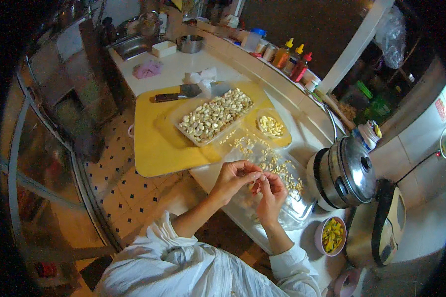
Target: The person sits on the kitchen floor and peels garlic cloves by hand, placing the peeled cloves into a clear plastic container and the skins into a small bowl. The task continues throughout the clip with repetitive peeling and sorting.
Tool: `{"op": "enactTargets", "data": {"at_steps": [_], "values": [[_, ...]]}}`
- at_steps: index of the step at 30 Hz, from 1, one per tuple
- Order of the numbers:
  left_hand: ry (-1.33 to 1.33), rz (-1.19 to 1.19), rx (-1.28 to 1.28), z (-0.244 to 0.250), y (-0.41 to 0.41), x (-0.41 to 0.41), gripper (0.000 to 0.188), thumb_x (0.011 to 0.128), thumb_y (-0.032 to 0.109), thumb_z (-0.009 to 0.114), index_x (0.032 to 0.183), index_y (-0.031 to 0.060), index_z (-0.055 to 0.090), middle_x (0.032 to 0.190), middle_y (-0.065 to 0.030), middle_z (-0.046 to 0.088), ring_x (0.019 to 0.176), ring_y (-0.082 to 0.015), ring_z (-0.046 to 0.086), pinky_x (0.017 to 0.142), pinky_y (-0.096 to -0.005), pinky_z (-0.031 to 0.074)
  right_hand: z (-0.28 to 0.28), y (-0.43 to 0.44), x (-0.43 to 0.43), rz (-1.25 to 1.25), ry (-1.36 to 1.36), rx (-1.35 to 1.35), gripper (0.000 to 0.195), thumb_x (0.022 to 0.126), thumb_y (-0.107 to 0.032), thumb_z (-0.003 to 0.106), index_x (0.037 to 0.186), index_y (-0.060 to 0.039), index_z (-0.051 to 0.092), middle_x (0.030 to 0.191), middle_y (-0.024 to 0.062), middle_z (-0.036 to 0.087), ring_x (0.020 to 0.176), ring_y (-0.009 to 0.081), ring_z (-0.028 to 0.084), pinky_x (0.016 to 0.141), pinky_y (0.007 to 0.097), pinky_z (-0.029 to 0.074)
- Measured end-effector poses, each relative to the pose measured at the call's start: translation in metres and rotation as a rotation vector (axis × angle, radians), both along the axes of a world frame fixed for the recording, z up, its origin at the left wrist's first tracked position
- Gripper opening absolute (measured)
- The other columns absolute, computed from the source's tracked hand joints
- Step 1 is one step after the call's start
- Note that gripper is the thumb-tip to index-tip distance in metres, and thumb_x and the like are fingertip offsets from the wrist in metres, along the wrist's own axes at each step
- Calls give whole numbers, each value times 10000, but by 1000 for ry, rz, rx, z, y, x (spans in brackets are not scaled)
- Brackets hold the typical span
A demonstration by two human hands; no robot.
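My left hand (235,179) and my right hand (270,193) meet with thumbs and fingertips pinched together. A tiny pale piece appears to be between them, mostly hidden by the fingers. Just beyond and below them lies a clear plastic lid or tray (296,204), scattered with small golden seed-like pieces (280,169). Farther off, a clear rectangular plastic container (184,130) is full of pale, plump nuts or cloves (217,115). To its right, a small clear round bowl (260,132) holds peeled yellowish pieces (270,125). Both containers rest on a yellow cutting board (160,144).
A cleaver (174,95) lies on the board's far side. At right stand a lidded steel pot (351,170), a bowl of chopped yellow-green food (330,237) and a rice cooker (375,226). Sauce bottles (282,55) line the ledge. A sink (133,46) is at the far end.
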State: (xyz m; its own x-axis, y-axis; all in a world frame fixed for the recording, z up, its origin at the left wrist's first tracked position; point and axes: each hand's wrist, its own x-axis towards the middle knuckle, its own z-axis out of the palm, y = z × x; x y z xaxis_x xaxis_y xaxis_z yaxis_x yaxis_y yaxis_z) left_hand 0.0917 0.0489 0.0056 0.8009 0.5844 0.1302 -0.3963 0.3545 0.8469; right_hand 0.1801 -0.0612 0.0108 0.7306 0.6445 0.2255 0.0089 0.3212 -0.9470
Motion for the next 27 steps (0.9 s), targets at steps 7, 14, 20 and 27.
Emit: {"op": "enactTargets", "data": {"at_steps": [7,14,20,27], "values": [[54,150,214,-3,-7,-3,144,914,111,731,979,-17,712,861,-31,720,748,-63,657,681,-218,532,8,-7,2,3,-103,-31,105,984,-75,631,981,29,647,800,56,655,629,104,592,565,241,489],[84,126,260,6,-15,-2,136,931,111,712,978,-16,709,847,-35,718,759,-73,671,695,-227,541,9,-13,13,43,-115,-23,77,977,-44,622,945,26,624,781,41,623,629,94,575,570,234,489],[51,2,92,-2,-10,-4,145,946,147,696,979,7,716,885,-30,725,773,-81,668,709,-223,534,11,-10,13,78,-145,-47,59,961,-29,630,938,26,631,791,36,615,631,91,564,570,233,485],[52,-13,129,2,-3,-21,174,925,196,724,957,26,706,864,-14,708,769,-68,648,681,-230,532,21,-8,12,203,-84,-95,87,930,-53,649,900,29,648,777,45,631,618,116,590,562,243,479]]}}
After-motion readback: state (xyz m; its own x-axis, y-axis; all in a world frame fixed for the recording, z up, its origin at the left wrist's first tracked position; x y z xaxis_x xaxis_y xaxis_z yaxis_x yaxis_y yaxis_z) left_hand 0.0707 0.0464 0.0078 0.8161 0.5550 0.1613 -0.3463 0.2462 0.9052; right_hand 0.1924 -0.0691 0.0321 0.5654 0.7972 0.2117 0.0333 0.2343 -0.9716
